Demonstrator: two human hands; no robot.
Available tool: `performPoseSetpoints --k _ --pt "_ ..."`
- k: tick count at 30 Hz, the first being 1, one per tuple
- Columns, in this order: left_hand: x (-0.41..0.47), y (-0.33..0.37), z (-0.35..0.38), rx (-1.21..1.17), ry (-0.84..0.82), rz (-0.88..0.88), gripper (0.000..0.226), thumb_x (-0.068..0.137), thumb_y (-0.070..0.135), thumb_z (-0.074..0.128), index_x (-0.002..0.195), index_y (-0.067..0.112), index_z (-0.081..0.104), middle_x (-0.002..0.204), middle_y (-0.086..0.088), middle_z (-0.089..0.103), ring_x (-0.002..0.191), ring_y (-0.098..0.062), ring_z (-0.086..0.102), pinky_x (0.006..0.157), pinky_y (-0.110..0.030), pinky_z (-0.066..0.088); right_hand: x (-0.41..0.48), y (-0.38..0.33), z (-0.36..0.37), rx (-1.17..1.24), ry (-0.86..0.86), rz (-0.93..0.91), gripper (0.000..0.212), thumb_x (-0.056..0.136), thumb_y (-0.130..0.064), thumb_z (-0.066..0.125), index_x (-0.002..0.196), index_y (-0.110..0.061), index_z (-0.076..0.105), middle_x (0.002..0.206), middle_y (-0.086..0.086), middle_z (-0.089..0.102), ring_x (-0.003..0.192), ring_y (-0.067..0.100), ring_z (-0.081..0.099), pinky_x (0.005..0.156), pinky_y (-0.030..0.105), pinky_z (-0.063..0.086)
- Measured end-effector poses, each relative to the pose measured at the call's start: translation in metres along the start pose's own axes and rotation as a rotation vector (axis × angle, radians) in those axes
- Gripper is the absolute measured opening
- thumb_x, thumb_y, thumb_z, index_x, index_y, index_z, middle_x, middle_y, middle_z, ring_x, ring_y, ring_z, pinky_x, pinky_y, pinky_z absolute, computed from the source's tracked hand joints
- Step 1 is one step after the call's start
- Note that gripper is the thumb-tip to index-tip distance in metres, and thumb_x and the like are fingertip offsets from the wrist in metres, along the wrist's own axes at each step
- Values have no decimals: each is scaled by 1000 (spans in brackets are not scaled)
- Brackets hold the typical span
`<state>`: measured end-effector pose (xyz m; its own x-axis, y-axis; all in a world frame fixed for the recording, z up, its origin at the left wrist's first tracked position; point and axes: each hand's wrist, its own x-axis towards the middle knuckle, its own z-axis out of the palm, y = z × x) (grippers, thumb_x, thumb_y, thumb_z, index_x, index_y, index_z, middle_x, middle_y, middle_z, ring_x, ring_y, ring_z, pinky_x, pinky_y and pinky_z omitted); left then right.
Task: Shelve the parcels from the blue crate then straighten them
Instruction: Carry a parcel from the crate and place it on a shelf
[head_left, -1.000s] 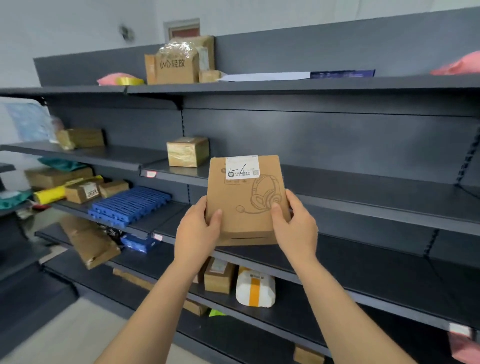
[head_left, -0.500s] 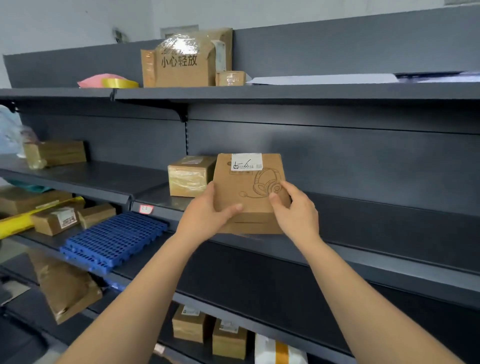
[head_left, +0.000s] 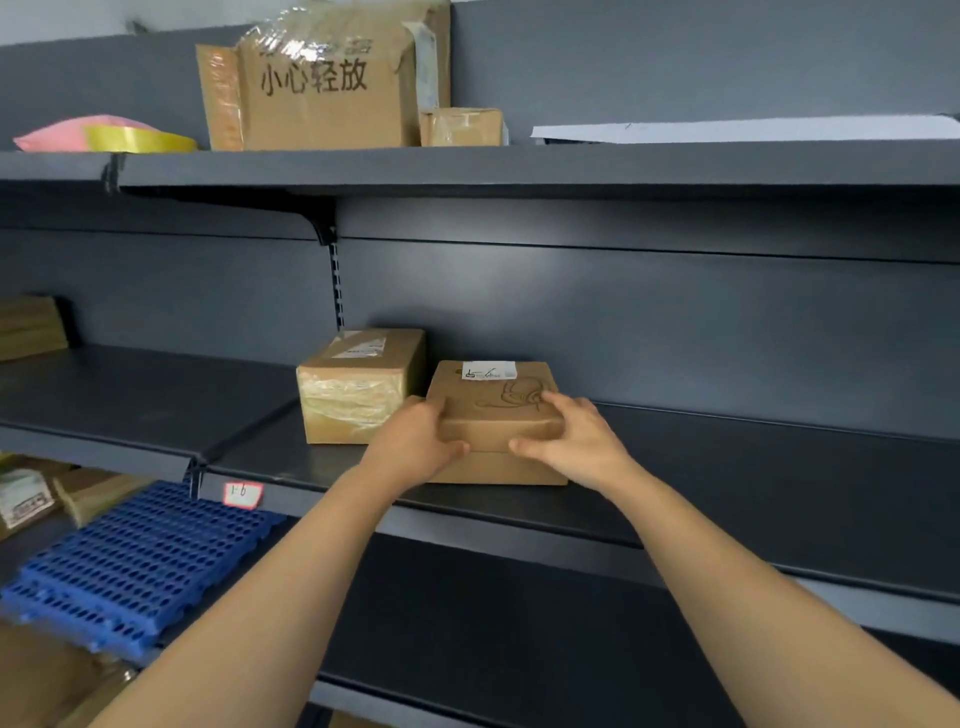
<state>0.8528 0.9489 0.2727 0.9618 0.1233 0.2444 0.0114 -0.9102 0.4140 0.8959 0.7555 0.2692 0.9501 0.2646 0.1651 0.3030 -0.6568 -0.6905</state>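
Observation:
A flat brown parcel (head_left: 496, 410) with a white label and a headset drawing lies flat on the dark middle shelf (head_left: 727, 467). My left hand (head_left: 415, 441) grips its near left corner, thumb across the front edge. My right hand (head_left: 571, 439) holds the near right corner, fingers on top and thumb on the front face. Just to its left stands a taped brown box (head_left: 358, 384), close beside the parcel. The blue crate is out of view.
The top shelf (head_left: 519, 166) carries a large printed carton (head_left: 322, 83), a small box (head_left: 462, 127), a pink and yellow packet (head_left: 104, 137) and a white sheet (head_left: 753, 130). A blue plastic grid (head_left: 135, 561) and more boxes (head_left: 31, 499) sit on the lower left shelf.
Both hands carried the parcel forward from upright in the air and laid it flat on the middle shelf beside the taped box. The view moved closer to the shelf.

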Motion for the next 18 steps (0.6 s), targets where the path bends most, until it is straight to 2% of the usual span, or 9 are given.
performPoseSetpoints --k 5,10,16,18 --pt "23 -4 11 108 15 47 61 88 31 64 140 9 40 150 -11 28 129 -29 44 105 -34 38 27 13 3 -180 5 -72 84 82 -32 72 152 -21 27 152 5 27 135 21 37 106 25 31" --pt "36 -3 22 312 108 113 47 91 28 58 134 11 46 138 -10 41 124 -29 41 102 -35 41 38 18 7 -331 50 -136 78 87 -38 67 152 -22 27 151 5 28 133 26 40 107 34 36" --pt "36 -5 25 460 154 143 57 88 23 60 139 11 39 137 -11 45 129 -30 35 105 -36 37 27 18 6 -497 86 -115 84 90 -37 64 154 -24 11 145 8 36 131 28 41 98 41 46" --pt "30 -3 25 500 171 170 60 87 24 59 142 10 36 139 -12 43 135 -32 29 108 -38 34 17 19 3 -580 117 -109 84 89 -37 64 153 -22 11 143 10 38 130 29 41 98 42 44"
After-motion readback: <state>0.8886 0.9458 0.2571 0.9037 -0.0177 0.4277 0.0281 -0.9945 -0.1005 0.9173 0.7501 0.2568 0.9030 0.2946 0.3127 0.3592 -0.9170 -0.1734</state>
